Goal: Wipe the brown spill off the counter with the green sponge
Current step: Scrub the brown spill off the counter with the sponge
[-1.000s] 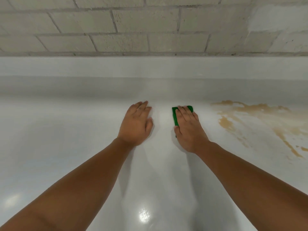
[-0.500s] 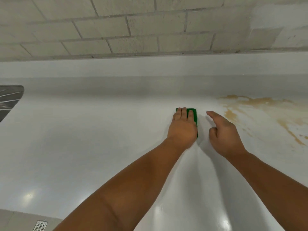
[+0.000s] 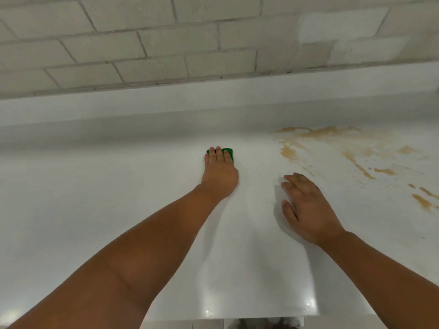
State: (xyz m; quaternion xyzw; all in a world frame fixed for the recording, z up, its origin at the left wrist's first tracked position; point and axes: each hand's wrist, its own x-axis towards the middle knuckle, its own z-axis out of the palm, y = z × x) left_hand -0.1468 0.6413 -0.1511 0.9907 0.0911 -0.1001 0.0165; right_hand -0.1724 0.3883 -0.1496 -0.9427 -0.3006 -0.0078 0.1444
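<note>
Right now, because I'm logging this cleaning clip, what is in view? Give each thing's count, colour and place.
green rectangular sponge: one, green, on the counter left of the spill, mostly covered by the left hand's fingers
brown liquid spill: one patch with scattered streaks, tan-brown, right part of the counter, reaching the back ledge
glossy white counter: one, white, fills the lower frame
white ledge: one, white, along the counter's back
pale block wall: one, grey-white, above the ledge
left hand: one, fingers flat on the sponge
right hand: one, fingers spread, holds nothing, low over the counter near the spill's near-left edge; contact unclear
</note>
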